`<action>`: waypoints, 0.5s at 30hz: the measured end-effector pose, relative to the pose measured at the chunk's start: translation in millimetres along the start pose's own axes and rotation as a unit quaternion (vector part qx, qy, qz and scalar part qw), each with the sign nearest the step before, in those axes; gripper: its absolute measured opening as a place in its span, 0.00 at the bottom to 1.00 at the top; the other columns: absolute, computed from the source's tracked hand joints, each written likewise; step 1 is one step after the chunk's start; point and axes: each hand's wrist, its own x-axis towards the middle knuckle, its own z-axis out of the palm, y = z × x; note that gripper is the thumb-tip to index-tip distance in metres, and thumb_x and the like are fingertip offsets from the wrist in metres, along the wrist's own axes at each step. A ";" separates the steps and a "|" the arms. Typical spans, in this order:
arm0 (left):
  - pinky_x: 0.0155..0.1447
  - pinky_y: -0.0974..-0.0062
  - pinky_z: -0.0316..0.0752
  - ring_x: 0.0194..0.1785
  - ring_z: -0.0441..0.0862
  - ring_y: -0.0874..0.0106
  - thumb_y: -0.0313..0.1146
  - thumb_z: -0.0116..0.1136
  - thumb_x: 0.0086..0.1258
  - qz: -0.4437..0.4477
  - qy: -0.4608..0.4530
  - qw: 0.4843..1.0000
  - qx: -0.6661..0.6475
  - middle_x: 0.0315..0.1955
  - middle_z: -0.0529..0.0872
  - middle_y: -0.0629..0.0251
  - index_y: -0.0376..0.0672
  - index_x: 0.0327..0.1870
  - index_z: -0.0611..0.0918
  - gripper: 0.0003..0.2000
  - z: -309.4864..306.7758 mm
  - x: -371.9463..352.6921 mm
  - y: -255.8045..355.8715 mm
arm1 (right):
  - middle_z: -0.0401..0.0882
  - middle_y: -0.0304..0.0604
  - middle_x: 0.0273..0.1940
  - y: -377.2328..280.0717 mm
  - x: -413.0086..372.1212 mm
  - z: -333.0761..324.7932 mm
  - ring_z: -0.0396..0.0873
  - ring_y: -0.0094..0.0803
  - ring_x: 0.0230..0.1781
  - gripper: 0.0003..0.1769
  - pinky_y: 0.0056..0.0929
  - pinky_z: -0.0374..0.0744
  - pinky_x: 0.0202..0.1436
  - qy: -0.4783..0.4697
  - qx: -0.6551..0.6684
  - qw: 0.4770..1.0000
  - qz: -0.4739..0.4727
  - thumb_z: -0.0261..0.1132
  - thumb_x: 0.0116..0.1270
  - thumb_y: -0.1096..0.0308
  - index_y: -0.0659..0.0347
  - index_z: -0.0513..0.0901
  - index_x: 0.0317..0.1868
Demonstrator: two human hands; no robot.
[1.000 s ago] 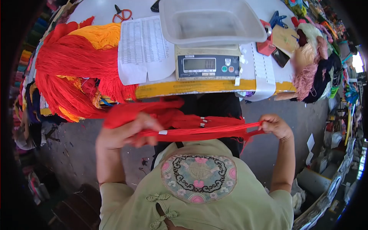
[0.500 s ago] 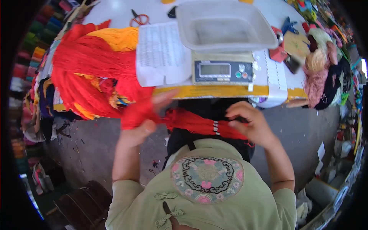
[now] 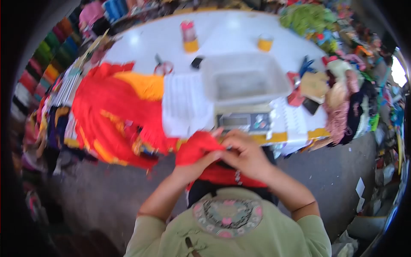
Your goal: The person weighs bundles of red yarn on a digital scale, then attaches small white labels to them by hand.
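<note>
Red yarn (image 3: 195,149) is wrapped over my left hand (image 3: 198,165), whose thumb points toward the other hand. My right hand (image 3: 245,155) meets it in front of the table edge, its fingers pinched at the end of the red yarn; blur hides exactly what is between them. Below both hands, a red bundle with pale ties (image 3: 252,180) lies across my lap. Just beyond my hands stands a digital scale (image 3: 242,121) carrying a translucent plastic tub (image 3: 246,81).
A large heap of red and orange yarn (image 3: 115,100) hangs over the table's left edge. Nearby are printed sheets (image 3: 186,103), scissors (image 3: 163,67), a pink-and-yellow container (image 3: 189,36) and a yellow cup (image 3: 265,43). Mixed yarn (image 3: 338,103) lies at right. A person (image 3: 92,17) is at the upper left.
The view has tilted up, showing more of the table. My left hand has moved right and my right hand left, so they now meet at the red yarn.
</note>
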 end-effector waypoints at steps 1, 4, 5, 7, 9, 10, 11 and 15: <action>0.59 0.67 0.71 0.48 0.79 0.65 0.24 0.64 0.63 0.050 -0.014 0.997 0.049 0.49 0.84 0.57 0.38 0.44 0.83 0.08 -0.1 3.2 -3.6 | 0.73 0.44 0.40 7.8 -1.5 0.5 0.75 0.37 0.34 0.07 0.29 0.74 0.37 0.017 -0.072 0.995 -0.064 0.67 0.62 0.72 0.59 0.77 0.39; 0.65 0.68 0.69 0.58 0.80 0.63 0.21 0.62 0.65 -0.028 -0.027 0.998 -0.042 0.52 0.84 0.54 0.35 0.46 0.83 0.09 3.7 1.5 -3.1 | 0.72 0.47 0.45 6.1 -7.0 -1.3 0.75 0.43 0.39 0.10 0.34 0.74 0.40 0.004 -0.057 0.997 -0.044 0.65 0.63 0.71 0.59 0.74 0.43; 0.68 0.67 0.67 0.60 0.78 0.64 0.22 0.62 0.65 -0.066 -0.018 0.992 -0.102 0.51 0.84 0.55 0.34 0.47 0.82 0.10 5.8 0.2 1.4 | 0.72 0.46 0.46 6.1 -8.5 -2.2 0.75 0.41 0.39 0.11 0.33 0.74 0.40 -0.014 -0.031 0.999 -0.026 0.65 0.64 0.71 0.59 0.73 0.44; 0.67 0.65 0.67 0.61 0.76 0.64 0.19 0.60 0.63 -0.057 -0.043 0.991 -0.114 0.56 0.81 0.52 0.35 0.50 0.81 0.14 2.1 -2.4 1.2 | 0.73 0.42 0.43 6.5 -7.3 0.2 0.72 0.29 0.35 0.05 0.28 0.72 0.36 0.003 0.075 0.995 -0.060 0.57 0.73 0.69 0.61 0.72 0.42; 0.65 0.67 0.68 0.58 0.77 0.66 0.21 0.59 0.65 -0.110 -0.032 0.971 -0.209 0.50 0.82 0.54 0.35 0.49 0.80 0.12 4.0 -5.2 4.9 | 0.74 0.38 0.37 3.4 -12.8 -6.0 0.70 0.26 0.34 0.05 0.26 0.71 0.38 -0.052 0.328 0.927 0.175 0.54 0.76 0.68 0.61 0.72 0.43; 0.64 0.68 0.69 0.56 0.78 0.67 0.22 0.58 0.65 -0.138 -0.026 0.957 -0.254 0.47 0.83 0.55 0.35 0.48 0.80 0.11 4.3 -5.7 5.5 | 0.74 0.37 0.36 1.9 -12.8 -8.7 0.71 0.25 0.35 0.07 0.25 0.72 0.40 -0.053 0.338 0.916 0.208 0.54 0.77 0.67 0.62 0.73 0.43; 0.58 0.70 0.71 0.51 0.79 0.68 0.24 0.57 0.66 -0.135 -0.022 0.945 -0.298 0.43 0.83 0.57 0.36 0.46 0.79 0.09 3.7 -4.6 4.5 | 0.74 0.36 0.35 0.5 -12.3 -11.0 0.71 0.25 0.35 0.08 0.25 0.72 0.42 -0.056 0.348 0.904 0.242 0.54 0.77 0.65 0.62 0.73 0.43; 0.33 0.79 0.67 0.28 0.74 0.77 0.28 0.56 0.70 -0.210 -0.107 0.922 -0.306 0.27 0.81 0.65 0.35 0.44 0.80 0.07 -8.9 -8.9 -6.7 | 0.75 0.34 0.35 8.0 -19.6 -0.8 0.73 0.23 0.39 0.13 0.25 0.73 0.49 -0.094 0.215 0.966 0.111 0.55 0.78 0.60 0.63 0.76 0.43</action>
